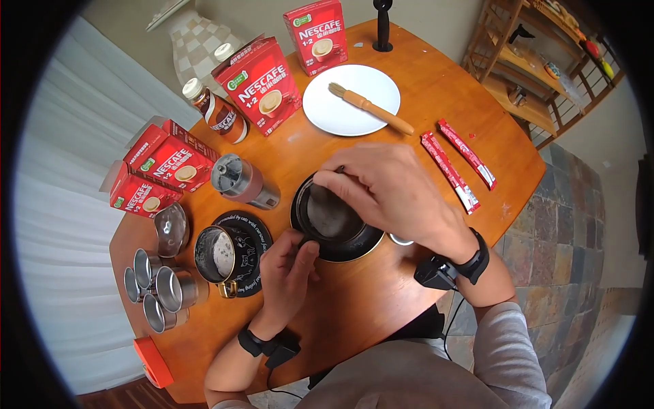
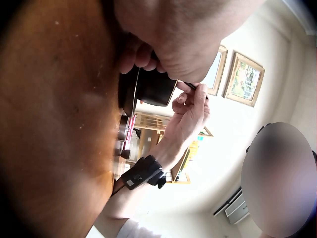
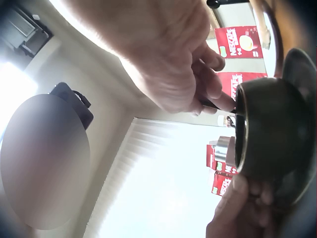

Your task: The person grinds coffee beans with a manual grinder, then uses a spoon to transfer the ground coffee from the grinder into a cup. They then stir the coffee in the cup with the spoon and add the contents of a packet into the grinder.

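Note:
A black cup [image 1: 332,217] stands on a black saucer [image 1: 364,249]; the same cup [image 2: 157,89] shows dark in the left wrist view, and the cup [image 3: 275,129] is side-on in the right wrist view. My left hand [image 1: 289,273] pinches the cup's near-left side, probably its handle, beside the saucer [image 3: 299,69]. Over the rim, my right hand [image 1: 398,194] grips a thin dark utensil [image 2: 190,86] that reaches into the cup. The left hand [image 3: 242,208] is below the cup in the right wrist view. The utensil's lower end and the cup's contents are not clearly visible.
Left of the cup are a grinder [image 1: 244,181], a gold-handled cup [image 1: 216,253] with pale powder, and several metal cups [image 1: 170,290]. Red boxes [image 1: 266,88] and a jar [image 1: 216,112] stand behind. A brush [image 1: 368,105] lies on a white plate [image 1: 327,116]; red sachets [image 1: 449,170] lie right.

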`<action>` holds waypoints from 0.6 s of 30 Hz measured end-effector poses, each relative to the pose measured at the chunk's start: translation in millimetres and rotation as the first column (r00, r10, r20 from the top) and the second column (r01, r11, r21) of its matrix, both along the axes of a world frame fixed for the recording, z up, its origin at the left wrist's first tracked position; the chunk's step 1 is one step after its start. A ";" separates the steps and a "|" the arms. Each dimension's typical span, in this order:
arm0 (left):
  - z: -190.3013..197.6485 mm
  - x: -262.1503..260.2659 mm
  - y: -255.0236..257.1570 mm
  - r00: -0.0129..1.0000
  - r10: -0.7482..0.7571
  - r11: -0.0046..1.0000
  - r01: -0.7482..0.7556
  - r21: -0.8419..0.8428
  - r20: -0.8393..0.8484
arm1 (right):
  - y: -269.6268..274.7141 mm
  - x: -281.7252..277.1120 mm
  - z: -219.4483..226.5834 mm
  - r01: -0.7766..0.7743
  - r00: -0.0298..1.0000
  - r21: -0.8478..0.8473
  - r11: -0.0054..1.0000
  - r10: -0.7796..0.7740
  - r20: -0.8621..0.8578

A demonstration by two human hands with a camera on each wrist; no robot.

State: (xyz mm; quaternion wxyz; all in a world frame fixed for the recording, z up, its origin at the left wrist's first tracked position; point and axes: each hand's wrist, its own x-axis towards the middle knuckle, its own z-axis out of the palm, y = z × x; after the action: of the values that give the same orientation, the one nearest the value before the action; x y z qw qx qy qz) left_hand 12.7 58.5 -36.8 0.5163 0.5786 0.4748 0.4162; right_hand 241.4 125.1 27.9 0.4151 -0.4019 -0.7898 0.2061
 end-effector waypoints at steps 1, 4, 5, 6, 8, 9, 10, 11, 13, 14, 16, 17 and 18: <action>0.2 0.0 0.1 1.000 0.003 1.000 -0.003 -0.002 0.001 | -0.8 -1.3 -1.5 0.023 0.999 -0.006 1.000 -0.023 0.049; 1.9 0.9 0.4 1.000 0.000 1.000 0.000 -0.015 0.006 | -2.1 -9.2 -1.3 -0.111 0.994 -0.034 0.993 0.111 0.001; 2.6 0.7 0.9 1.000 0.000 1.000 0.000 -0.018 0.008 | -2.1 -7.0 1.5 -0.112 0.994 -0.060 0.992 0.113 0.009; 1.5 -0.1 0.7 1.000 -0.003 1.000 0.003 -0.005 0.004 | -3.0 -2.6 5.6 -0.113 0.993 -0.087 0.990 0.115 0.015; -2.2 -1.6 -0.3 1.000 -0.011 1.000 0.011 0.014 -0.005 | -1.3 -1.1 5.5 -0.086 0.996 -0.067 0.994 0.087 0.002; -2.4 -1.6 -1.0 1.000 -0.008 1.000 0.008 0.006 -0.001 | 0.8 -1.9 2.1 -0.057 0.998 -0.019 0.998 0.056 -0.018; -2.2 -1.4 -0.8 1.000 -0.007 1.000 0.007 0.000 0.004 | 1.6 -2.0 0.4 -0.024 0.999 0.030 0.999 0.025 -0.038; -1.7 -1.0 -0.1 1.000 -0.006 1.000 0.006 -0.005 0.009 | 0.4 -1.4 3.1 -0.076 0.997 -0.018 0.997 0.076 0.001; -0.2 -0.6 0.4 1.000 -0.010 1.000 0.010 -0.009 -0.012 | -3.1 -0.1 10.2 -0.176 0.980 -0.122 0.977 0.186 0.069; 0.5 -1.0 0.7 1.000 -0.008 1.000 0.007 -0.009 -0.023 | -2.8 1.3 10.2 -0.176 0.981 -0.107 0.979 0.183 0.065; -0.5 -1.6 0.6 1.000 -0.003 1.000 0.003 0.001 -0.027 | -1.8 6.0 10.0 -0.174 0.982 -0.079 0.982 0.179 0.059; -1.5 -1.0 0.2 1.000 -0.002 1.000 0.002 0.005 -0.026 | -0.2 7.5 10.1 -0.140 0.987 -0.021 0.990 0.141 0.075; -1.4 -0.4 0.1 1.000 -0.002 1.000 0.002 -0.001 -0.022 | 2.1 9.0 10.4 -0.106 0.991 0.037 0.994 0.102 0.089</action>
State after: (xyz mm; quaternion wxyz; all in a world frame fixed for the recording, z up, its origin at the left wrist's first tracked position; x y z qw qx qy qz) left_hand 12.2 58.6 -38.3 0.5116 0.5834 0.4801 0.4091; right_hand 250.4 127.2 38.4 0.3773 -0.3599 -0.8311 0.1932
